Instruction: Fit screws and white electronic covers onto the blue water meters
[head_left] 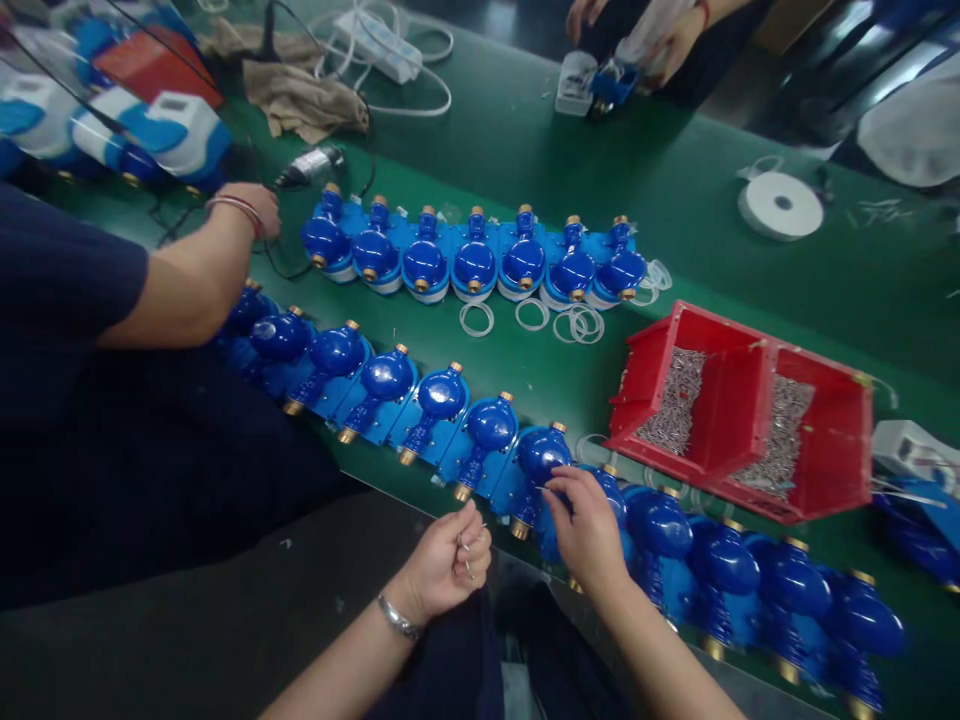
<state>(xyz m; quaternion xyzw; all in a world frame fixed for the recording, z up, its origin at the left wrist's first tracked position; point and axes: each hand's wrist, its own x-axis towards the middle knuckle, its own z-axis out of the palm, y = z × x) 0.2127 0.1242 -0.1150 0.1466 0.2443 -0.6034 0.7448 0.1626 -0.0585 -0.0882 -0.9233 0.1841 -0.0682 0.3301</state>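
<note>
My left hand (450, 560) is closed around several small metal screws (466, 547), whose ends poke out between the fingers. It hovers by the table's front edge. My right hand (589, 530) pinches a thin screw (543, 488) over a blue water meter (544, 452) with brass ends. That meter belongs to a long front row lying on light-blue bases. To the left in the row is another water meter (491, 425); on the right, one meter (609, 490) is partly covered by my right hand.
A red two-compartment bin (806, 480) of screws stands right. A second row of meters (475, 260) lies behind, with clear rings (477, 319) nearby. At left, a co-worker's hand (259, 212) is near an electric screwdriver (309, 166). Another person's hands (679, 45) work across the green table.
</note>
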